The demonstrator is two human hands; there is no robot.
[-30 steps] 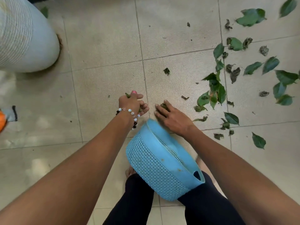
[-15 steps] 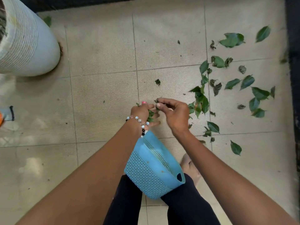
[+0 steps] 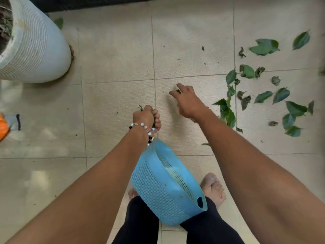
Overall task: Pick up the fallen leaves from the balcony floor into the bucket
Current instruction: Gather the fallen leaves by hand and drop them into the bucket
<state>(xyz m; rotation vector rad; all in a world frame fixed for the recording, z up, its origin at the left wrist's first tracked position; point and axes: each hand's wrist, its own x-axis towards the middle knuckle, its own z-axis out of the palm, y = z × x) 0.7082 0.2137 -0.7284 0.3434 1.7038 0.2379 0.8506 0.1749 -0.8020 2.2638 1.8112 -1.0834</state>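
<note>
Between the knees, a person tidying a balcony props a blue bucket point(image 3: 168, 184), tilted, its mouth turned toward the right arm. Above its rim, the left hand point(image 3: 146, 118) is balled around a wad of gathered leaves, a stem poking out at the top, a bead bracelet point(image 3: 144, 128) at the wrist. Ahead and to the right, the right hand point(image 3: 186, 101) reaches low over the floor point(image 3: 114, 103), fingers loosely spread; something small and dark shows at the fingertips, but whether it is pinched cannot be told. The step appears to be gathering scraps one by one; doing it well likely means nipping each piece cleanly, then emptying the full left fist into the bucket before the wad spills. Most leaves point(image 3: 226, 111) remain scattered beyond the right hand, the nearest cluster just beside its wrist, others well apart toward the far right. Far left of the left hand stands a ribbed pot point(image 3: 33, 50).
</note>
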